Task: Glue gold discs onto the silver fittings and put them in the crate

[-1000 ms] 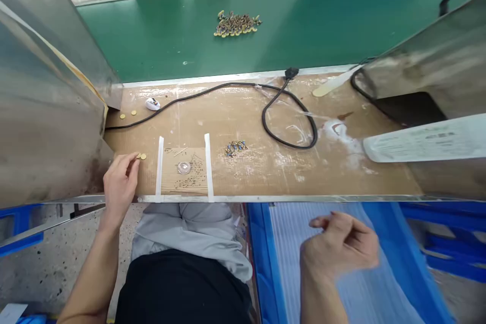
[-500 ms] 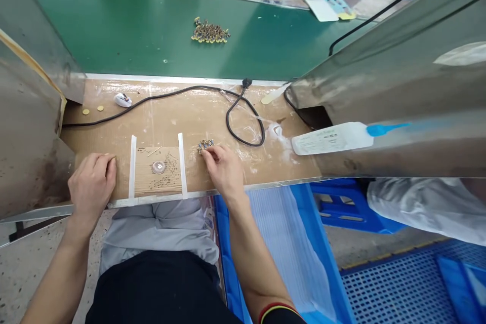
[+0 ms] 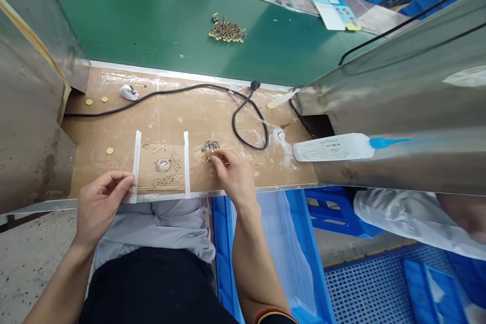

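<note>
The right hand (image 3: pixel 234 176) is at the near part of the tabletop (image 3: pixel 170 121), and its grip is closed to a small pinch at the edge of a little pile of metal pieces (image 3: pixel 210 149), but I cannot tell if a piece is between the fingertips. This pile lies just right of a white tape strip (image 3: pixel 186 164), so it seems placed for easy reach of this hand. The left hand (image 3: pixel 99 210) is released, with open fingers and nothing in them, at the front edge of the tabletop, just beside a second white tape strip (image 3: pixel 135 167). The two strips frame a cardboard patch (image 3: pixel 150 172), where a round clear disc (image 3: pixel 163 165) and many tiny dark pieces (image 3: pixel 169 178) lie. Left of the strips lies one gold disc (image 3: pixel 110 150), and a black cable (image 3: pixel 243 111) curves across the tabletop toward the back edge. Behind that edge is a green surface (image 3: pixel 152 20) with a larger pile of similar pieces (image 3: pixel 227 30). Metal panels (image 3: pixel 30 111) stand at the left side, and blue crates (image 3: pixel 334 207) are below the front edge.
</note>
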Tool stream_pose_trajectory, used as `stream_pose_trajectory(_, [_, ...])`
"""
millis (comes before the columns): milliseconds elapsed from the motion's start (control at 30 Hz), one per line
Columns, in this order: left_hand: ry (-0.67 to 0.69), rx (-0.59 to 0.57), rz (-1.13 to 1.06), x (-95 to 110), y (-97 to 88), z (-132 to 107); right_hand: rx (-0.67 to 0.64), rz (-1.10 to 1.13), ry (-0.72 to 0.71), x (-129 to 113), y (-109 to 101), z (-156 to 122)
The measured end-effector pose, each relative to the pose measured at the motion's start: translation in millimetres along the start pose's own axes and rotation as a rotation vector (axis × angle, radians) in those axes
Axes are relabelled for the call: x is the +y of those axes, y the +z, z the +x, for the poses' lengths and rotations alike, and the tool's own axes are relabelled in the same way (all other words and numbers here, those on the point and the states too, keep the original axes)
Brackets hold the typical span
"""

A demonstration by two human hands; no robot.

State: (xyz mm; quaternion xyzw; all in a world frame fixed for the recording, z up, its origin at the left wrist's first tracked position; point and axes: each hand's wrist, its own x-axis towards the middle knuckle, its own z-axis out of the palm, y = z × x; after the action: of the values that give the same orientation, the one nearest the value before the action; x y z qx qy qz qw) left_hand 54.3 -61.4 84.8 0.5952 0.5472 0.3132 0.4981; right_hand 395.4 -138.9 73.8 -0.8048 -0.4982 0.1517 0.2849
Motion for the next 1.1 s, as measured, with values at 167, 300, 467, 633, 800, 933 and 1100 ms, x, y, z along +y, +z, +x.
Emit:
stream_pose_trajectory(167, [-0.078, -0.125, -0.260, -2, 21.5, -6, -0.068, -0.145, 0.021, -6, 3, 6])
stream_pose_trajectory(300, [-0.108, -0.183, -0.312, -1, 33.5, -4, -0.110, -0.105, -0.002, -5, 1, 2])
stream_pose_trajectory(467, [-0.099, -0.189, -0.397, -6, 45.0, -7, -0.122, 0.019, -0.040, 2, -2, -12])
stream_pose_trajectory(633, [-0.083, -0.198, -0.388, -14, 50.2, -9, -0.050, 0.151, -0.101, -3, 1, -24])
stream_pose_trajectory(800, [-0.054, -0.198, -0.375, -18, 50.5, -9, 0.039, 0.220, -0.137, -8, 12, -31])
stream_pose_trajectory(933, [0.000, -0.194, -0.334, -16, 50.4, -9, 0.092, 0.417, -0.079, -19, 26, -37])
stream_pose_trajectory(1100, [0.053, -0.189, -0.303, -12, 49.9, -10, 0.110, 0.574, -0.176, -45, 46, -40])
